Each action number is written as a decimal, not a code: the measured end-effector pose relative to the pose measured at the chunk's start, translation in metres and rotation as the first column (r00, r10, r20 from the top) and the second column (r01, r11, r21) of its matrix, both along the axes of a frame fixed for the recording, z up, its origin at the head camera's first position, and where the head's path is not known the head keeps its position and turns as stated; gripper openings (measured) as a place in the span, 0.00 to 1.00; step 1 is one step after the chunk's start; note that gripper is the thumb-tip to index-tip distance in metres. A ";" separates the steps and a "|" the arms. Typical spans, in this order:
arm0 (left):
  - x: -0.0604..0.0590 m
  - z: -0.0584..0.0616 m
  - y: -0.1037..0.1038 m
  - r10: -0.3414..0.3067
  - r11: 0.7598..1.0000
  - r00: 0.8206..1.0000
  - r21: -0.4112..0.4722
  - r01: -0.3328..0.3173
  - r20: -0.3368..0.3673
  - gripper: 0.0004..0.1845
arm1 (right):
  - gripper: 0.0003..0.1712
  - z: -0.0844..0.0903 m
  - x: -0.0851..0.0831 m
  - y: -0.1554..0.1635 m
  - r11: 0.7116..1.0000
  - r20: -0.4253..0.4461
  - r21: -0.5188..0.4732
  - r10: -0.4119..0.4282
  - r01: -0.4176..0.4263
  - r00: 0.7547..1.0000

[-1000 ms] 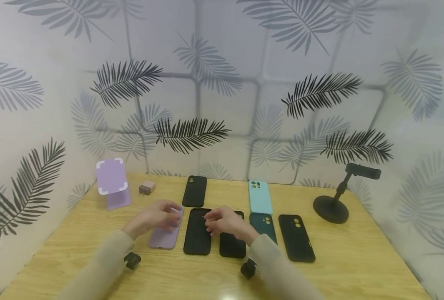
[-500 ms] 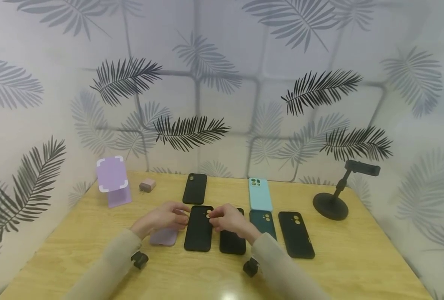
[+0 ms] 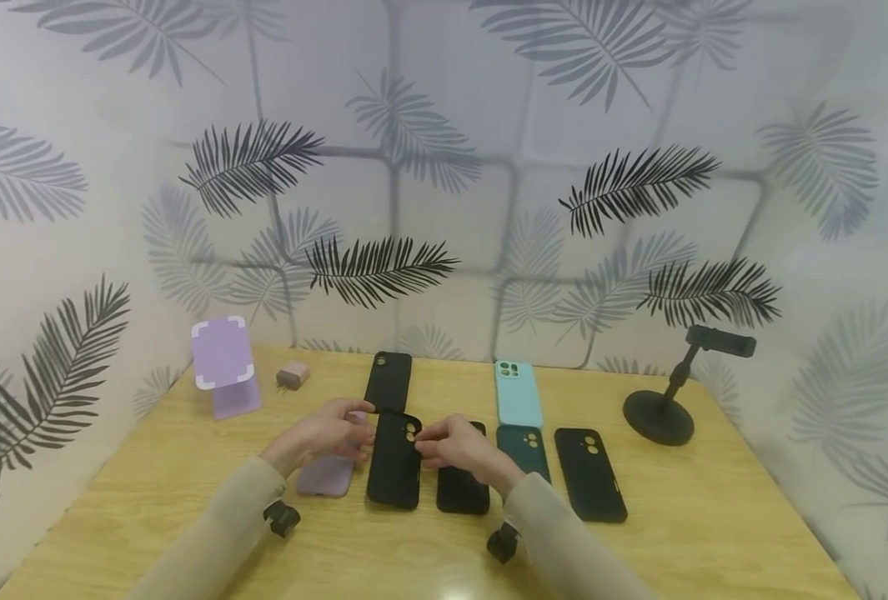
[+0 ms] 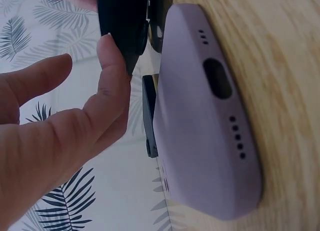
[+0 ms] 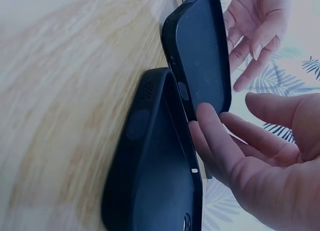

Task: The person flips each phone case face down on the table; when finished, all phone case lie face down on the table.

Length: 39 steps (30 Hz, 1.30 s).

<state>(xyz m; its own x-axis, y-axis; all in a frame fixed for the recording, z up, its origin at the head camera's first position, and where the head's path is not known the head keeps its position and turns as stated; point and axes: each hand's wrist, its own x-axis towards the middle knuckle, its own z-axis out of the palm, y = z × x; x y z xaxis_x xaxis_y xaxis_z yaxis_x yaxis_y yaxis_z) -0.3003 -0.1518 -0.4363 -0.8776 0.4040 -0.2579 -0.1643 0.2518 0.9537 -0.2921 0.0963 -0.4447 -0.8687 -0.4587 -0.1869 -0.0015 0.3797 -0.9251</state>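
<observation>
The middle black case (image 3: 393, 467) is tilted between the left hand (image 3: 331, 437) and the right hand (image 3: 462, 450), by whose loosely extended fingers its edges are touched. Contact is partly hidden; if fingertip pressure is unequal, it may be dropped against the purple case (image 3: 326, 478).

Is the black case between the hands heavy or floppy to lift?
The black case is probably light: it's a thin, hollow shell. It might bend slightly, but tilted up, it isn't sagging. Being flat, it likely won't roll.
</observation>
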 end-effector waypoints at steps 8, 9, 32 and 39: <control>-0.002 0.000 0.003 0.029 0.999 0.999 -0.026 -0.030 -0.038 0.33 | 0.29 -0.005 0.001 -0.006 0.996 0.074 -0.084 0.039 -0.032 0.997; -0.003 0.000 0.004 0.030 0.999 0.999 -0.025 -0.031 -0.041 0.33 | 0.30 -0.006 0.001 -0.007 0.995 0.086 -0.091 0.039 -0.031 0.996; -0.002 -0.001 0.027 0.017 0.999 0.999 0.036 -0.016 -0.027 0.36 | 0.32 -0.011 0.003 -0.021 0.963 0.122 -0.271 0.026 0.008 0.992; 0.002 -0.002 0.028 -0.015 1.000 1.000 -0.017 0.015 -0.007 0.37 | 0.34 -0.010 0.006 -0.022 0.949 0.155 -0.309 -0.012 0.060 0.988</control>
<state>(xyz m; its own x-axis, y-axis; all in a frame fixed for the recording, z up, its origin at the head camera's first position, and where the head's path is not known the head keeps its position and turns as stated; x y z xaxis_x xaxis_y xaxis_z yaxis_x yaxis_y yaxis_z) -0.2987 -0.1233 -0.4384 -0.8734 0.4129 -0.2584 -0.1536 0.2702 0.9505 -0.2862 0.0747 -0.4547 -0.8590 -0.4835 -0.1685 0.1540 0.0699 -0.9856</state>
